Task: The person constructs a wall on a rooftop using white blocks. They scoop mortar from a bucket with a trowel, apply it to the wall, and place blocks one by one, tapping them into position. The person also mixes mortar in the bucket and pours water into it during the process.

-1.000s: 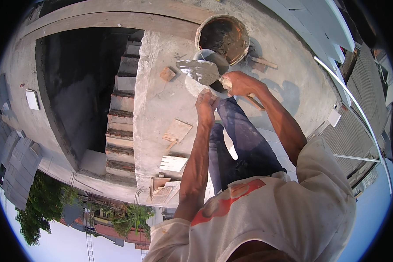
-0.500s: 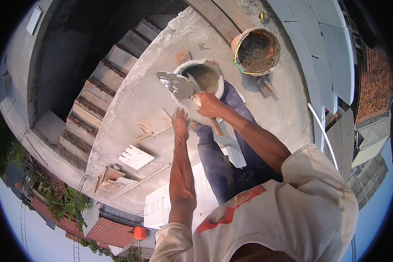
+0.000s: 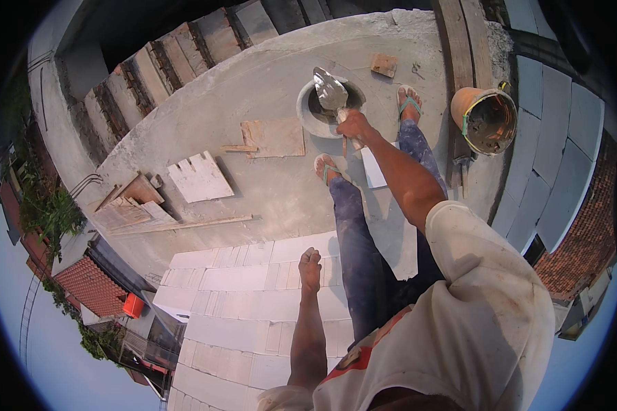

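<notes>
the right hand (image 3: 353,125) is gripping the trowel (image 3: 331,90) over the tub (image 3: 315,126), the left hand (image 3: 310,270) is hanging over white blocks (image 3: 243,277), its closure i cannot tell, and the work is seeming unfinished, since mix (image 3: 493,123) is lying in the bucket (image 3: 465,101).

The left hand (image 3: 310,272), which had its fingers up close to the grey metal trowel (image 3: 330,90) a second ago, has drawn well away from it, its fingers now curled above the stacked pale white rectangular blocks (image 3: 236,279). The trowel's blade has swung from jutting left to pointing away from the body, over the round grey mortar tub (image 3: 304,113), and the turned view now fully shows both feet (image 3: 328,168) in green-strapped sandals.
</notes>
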`<state>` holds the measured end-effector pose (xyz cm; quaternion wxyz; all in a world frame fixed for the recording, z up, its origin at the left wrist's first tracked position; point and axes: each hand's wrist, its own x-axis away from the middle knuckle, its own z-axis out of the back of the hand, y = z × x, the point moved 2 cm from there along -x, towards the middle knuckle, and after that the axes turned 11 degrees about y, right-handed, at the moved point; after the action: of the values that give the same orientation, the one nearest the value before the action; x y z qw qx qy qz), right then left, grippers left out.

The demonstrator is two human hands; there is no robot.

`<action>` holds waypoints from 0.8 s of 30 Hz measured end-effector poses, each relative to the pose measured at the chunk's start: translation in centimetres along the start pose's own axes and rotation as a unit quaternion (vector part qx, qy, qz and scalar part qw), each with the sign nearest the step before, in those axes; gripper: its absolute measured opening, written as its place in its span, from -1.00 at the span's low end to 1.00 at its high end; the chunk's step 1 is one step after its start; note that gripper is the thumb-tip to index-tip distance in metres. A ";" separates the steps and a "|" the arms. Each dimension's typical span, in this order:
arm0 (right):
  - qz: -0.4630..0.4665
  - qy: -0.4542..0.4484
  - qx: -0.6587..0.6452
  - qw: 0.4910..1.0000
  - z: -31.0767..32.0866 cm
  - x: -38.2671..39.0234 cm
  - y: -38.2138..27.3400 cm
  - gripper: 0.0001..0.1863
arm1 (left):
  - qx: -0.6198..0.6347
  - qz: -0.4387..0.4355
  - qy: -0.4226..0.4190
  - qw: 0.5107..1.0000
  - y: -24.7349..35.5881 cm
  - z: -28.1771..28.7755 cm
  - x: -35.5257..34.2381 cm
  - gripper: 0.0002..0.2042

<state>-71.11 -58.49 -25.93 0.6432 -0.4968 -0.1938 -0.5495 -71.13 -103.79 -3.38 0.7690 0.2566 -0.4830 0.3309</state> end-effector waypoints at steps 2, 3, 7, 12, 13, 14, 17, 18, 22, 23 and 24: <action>-0.001 -0.001 -0.110 0.994 -0.1 2.6 -0.5 -0.46 | 0.021 0.002 0.012 1.000 -2.0 0.1 1.3 -0.58; 0.004 0.006 -0.165 0.986 -0.1 3.9 -0.1 -0.48 | 0.025 -0.008 0.019 0.999 -1.9 -0.1 1.8 -0.58; -0.038 0.021 -0.223 0.974 4.5 13.5 -0.4 -0.49 | -0.034 -0.082 -0.160 0.983 -4.9 1.7 -1.5 -0.63; -0.011 0.205 -0.047 0.978 13.5 29.7 9.3 -0.46 | -0.105 -0.138 -0.204 0.963 2.7 3.0 -2.4 -0.64; -0.078 0.220 -0.046 0.971 15.6 34.4 9.9 -0.48 | -0.151 -0.150 -0.195 0.957 4.8 3.9 -2.5 -0.62; -0.138 0.219 -0.060 0.964 17.1 38.9 8.8 -0.49 | -0.192 -0.171 -0.199 0.946 6.3 5.5 -3.5 -0.58; -0.212 0.246 -0.126 0.937 17.2 48.1 12.9 -0.53 | -0.231 -0.218 -0.176 0.932 11.1 9.6 -4.4 -0.53; -0.214 0.257 -0.147 0.931 16.2 50.3 15.0 -0.54 | -0.249 -0.221 -0.161 0.929 12.6 10.9 -3.7 -0.51; -0.293 0.303 -0.251 0.871 8.9 60.2 23.2 -0.58 | -0.264 -0.242 -0.070 0.931 17.3 11.9 0.6 -0.90; -0.315 0.303 -0.288 0.852 6.4 62.0 24.4 -0.59 | -0.285 -0.253 -0.075 0.921 17.7 12.5 1.0 -0.89; -0.334 0.300 -0.322 0.833 3.6 63.0 25.9 -0.61 | -0.303 -0.262 -0.077 0.913 18.8 13.0 1.3 -0.87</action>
<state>-26.54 -90.35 14.68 0.2507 -0.3912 0.0423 -0.8845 -92.36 -100.54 4.43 0.8293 0.1537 -0.5332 -0.0654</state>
